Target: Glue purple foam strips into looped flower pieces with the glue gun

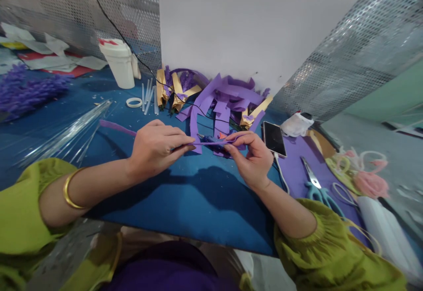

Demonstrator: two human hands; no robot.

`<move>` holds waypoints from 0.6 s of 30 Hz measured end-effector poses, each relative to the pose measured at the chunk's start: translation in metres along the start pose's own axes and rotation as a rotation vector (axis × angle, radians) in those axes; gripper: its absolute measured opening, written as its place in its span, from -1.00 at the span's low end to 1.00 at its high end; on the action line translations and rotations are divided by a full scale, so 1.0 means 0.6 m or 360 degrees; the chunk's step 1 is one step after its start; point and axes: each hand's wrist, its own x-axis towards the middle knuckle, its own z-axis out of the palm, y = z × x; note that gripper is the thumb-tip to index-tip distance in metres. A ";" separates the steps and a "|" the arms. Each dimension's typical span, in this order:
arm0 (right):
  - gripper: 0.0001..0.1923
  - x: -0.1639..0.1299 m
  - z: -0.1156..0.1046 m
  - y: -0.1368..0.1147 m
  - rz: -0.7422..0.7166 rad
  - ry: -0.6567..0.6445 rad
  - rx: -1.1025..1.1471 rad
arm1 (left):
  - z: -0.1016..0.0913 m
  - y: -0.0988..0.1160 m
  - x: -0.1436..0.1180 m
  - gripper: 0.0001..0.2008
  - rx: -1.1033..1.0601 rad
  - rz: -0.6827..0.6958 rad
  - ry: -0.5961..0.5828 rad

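Purple strip (pixel 211 142) seemingly pinched between left hand (pixel 155 148) and right hand (pixel 251 156).

A purple strip (pixel 211 142) lies over the blue table (pixel 185 194). Far behind sits a purple-and-tan scrap pile (pixel 214 95); right, teal-handled scissors (pixel 315 185); left, a white cup (pixel 120 64). Sleeves are lime green.
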 end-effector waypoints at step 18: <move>-0.84 -0.007 0.016 -0.014 -0.0017 -0.0168 -0.0096 | 0.016 0.002 -0.002 -0.76 -0.0538 -0.0165 -0.0303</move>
